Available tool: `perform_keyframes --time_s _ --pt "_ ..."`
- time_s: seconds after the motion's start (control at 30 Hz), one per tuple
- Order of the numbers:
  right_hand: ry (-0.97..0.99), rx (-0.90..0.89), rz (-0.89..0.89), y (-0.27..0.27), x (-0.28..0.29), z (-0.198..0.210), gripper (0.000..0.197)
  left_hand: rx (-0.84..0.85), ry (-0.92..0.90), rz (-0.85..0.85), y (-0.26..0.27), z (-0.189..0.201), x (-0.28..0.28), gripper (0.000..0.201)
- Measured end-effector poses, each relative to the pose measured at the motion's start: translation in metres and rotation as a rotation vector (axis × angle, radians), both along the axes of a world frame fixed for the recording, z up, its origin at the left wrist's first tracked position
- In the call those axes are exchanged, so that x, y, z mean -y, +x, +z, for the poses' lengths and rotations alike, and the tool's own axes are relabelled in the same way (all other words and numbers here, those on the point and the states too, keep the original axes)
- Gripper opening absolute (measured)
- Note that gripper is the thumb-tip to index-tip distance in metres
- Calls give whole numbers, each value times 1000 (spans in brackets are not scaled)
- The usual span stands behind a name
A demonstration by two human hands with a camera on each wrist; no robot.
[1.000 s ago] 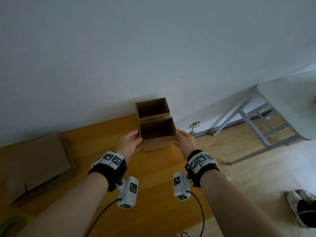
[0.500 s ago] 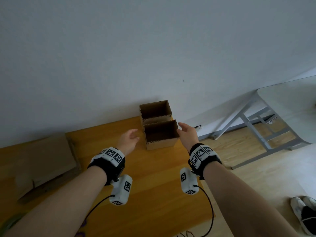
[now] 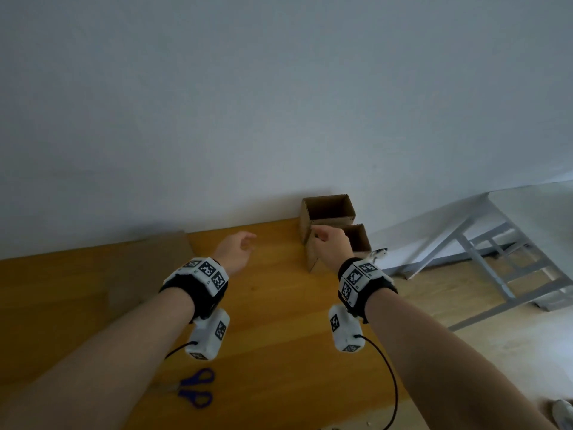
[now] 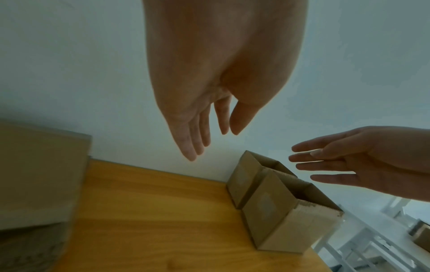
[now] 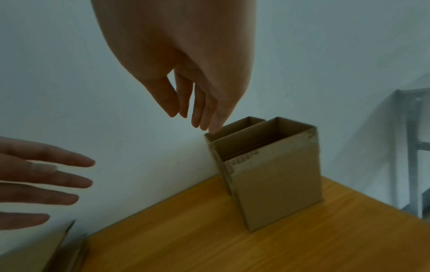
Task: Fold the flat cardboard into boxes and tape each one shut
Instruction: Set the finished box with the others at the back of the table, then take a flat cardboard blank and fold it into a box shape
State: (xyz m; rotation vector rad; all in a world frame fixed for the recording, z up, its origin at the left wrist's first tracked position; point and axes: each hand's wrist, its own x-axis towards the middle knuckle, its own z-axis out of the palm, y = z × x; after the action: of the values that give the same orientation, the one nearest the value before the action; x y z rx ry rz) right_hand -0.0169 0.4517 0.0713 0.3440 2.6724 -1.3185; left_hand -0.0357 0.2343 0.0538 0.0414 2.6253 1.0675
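Two open-topped brown cardboard boxes stand side by side at the table's back right corner by the wall: the far box (image 3: 327,212) (image 4: 244,176) (image 5: 235,127) and the near box (image 3: 361,240) (image 4: 286,211) (image 5: 277,176). My right hand (image 3: 329,243) (image 5: 197,103) (image 4: 349,162) hovers just left of and above them, fingers straight, holding nothing; it hides part of the near box in the head view. Further left, my left hand (image 3: 238,250) (image 4: 202,128) (image 5: 42,184) hangs over the wooden table (image 3: 279,305), fingers relaxed and empty.
A stack of flat cardboard (image 3: 148,262) (image 4: 39,174) (image 5: 35,254) lies at the back left against the wall. Blue-handled scissors (image 3: 196,387) lie near the front edge under my left arm. Right of the table stands a grey metal table frame (image 3: 483,259) on the floor.
Both hands have let go of the near box and drawn back to the left. The view has swung left, so the boxes sit further right and the scissors have come into sight.
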Motion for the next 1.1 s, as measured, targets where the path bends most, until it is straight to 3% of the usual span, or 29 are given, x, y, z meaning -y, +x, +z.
perform_keyframes --time_s 0.37,0.6,0.87,1.1 --pt "8 47 194 6 149 -18 41 -41 -29 157 37 -1 149 31" --pt "19 122 253 5 216 -38 41 27 -21 246 54 -20 223 32" --pt "102 256 345 1 257 -58 48 167 11 362 61 -47 270 33" --pt "61 297 305 -10 272 -79 70 379 30 481 54 -67 275 34"
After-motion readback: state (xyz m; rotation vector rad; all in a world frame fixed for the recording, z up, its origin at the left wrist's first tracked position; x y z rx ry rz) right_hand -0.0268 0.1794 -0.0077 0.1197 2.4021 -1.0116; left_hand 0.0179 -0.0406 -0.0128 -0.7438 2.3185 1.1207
